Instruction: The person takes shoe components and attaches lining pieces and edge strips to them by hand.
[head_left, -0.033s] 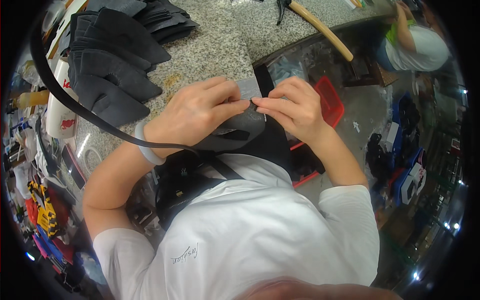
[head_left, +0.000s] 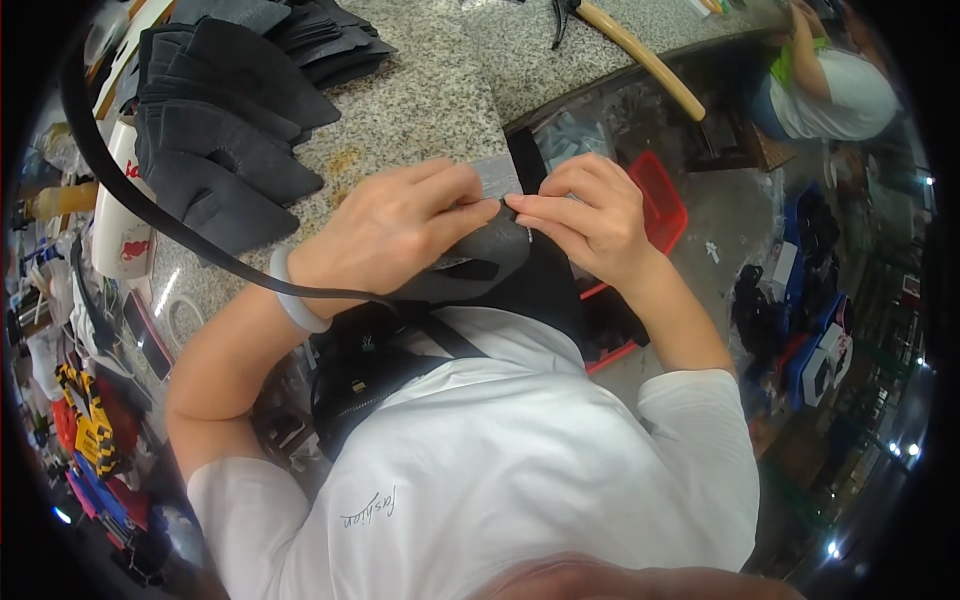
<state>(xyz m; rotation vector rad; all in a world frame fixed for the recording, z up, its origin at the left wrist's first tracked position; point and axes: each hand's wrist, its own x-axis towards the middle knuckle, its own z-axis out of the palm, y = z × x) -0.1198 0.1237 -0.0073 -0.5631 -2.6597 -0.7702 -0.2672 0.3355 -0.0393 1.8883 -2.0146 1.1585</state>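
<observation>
My left hand point(head_left: 395, 225), with a pale band at the wrist, is closed in a pinch at the counter's edge. Its thumb and forefinger almost meet those of my right hand point(head_left: 590, 215), closed the same way. Between the fingertips is the dark edge of a dark grey sheet piece point(head_left: 500, 250). The piece hangs toward my lap, with a black slot-like opening or strip low on it. My fingers cover part of its upper edge. Just beyond them a smooth grey patch point(head_left: 497, 172) lies at the counter's rim.
Overlapping dark grey cut pieces point(head_left: 215, 165) are stacked at the left on the speckled stone counter point(head_left: 430, 100). A wooden-handled hammer point(head_left: 640, 55) lies at the far right. A red bin point(head_left: 660, 205) stands below. A white mug-like container point(head_left: 125, 240) is at left; another person point(head_left: 835, 95) sits far right.
</observation>
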